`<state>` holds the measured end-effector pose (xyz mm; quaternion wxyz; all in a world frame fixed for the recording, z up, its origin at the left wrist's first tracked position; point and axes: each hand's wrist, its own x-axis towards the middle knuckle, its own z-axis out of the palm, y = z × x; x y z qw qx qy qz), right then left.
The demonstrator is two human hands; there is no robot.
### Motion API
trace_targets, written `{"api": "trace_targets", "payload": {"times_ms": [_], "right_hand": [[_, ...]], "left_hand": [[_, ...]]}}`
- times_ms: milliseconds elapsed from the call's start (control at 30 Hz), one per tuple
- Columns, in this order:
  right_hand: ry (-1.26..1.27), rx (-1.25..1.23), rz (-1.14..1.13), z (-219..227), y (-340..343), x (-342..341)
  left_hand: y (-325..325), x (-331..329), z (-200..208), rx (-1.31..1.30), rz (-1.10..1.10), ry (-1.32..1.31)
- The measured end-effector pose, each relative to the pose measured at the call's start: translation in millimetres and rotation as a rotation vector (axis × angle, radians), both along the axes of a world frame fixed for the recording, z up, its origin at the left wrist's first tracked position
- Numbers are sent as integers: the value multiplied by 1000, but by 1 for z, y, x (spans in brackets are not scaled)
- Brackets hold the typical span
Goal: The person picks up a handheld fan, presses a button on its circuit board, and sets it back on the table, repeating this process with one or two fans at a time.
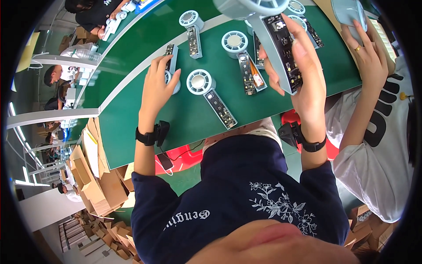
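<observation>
My right hand (307,75) is closed around the handle of a light blue handheld fan (274,39) and lifts it above the table. The fan's handle is uncovered, and a black circuit board shows along it. My left hand (156,83) is over another fan (174,59) lying on the table at the left. Its fingers are stretched and its thumb stands apart; whether they touch that fan I cannot tell. Between my hands lies a fan (215,99) with its board facing up. Behind it, a fan (237,48) has an orange-and-white part (257,77) beside its board.
More open fans, one being a fan (191,31) at the back, lie on the green table (127,119). At the right, a co-worker's hand (369,57) holds a light blue part (349,15). Cardboard boxes (99,176) stand by the table's left edge. Other people work farther left.
</observation>
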<state>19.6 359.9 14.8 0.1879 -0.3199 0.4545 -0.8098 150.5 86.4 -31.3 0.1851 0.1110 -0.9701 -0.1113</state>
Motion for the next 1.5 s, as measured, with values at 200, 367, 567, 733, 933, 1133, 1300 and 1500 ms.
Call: {"api": "trace_targets", "payload": {"times_ms": [200,367,567,733,933,1133,1300,1500], "right_hand": [[-122,11,82,0,1,-9],[-231,-109,111,4,6,-11],[-342,-194,140,-3,12,-15],[-360,-189,57,-6,10,-6],[-457,-231,-152,-8,7,-22],[-381,-262,2,0,-4,-28],[-49,331,336,-56,-12,2],[895,756,-80,-91,-39,89]], "left_hand": [[-6,-29,8,-165,-147,11],[-13,-61,0,-168,-208,-72],[-11,-80,-14,-182,-209,-152],[-5,-89,-25,-134,-96,-187],[-28,-85,-30,175,39,-70],[-55,-113,-43,474,15,-319],[-31,-109,-32,1243,-38,-234],[-79,-31,-17,1276,-136,-35]]}}
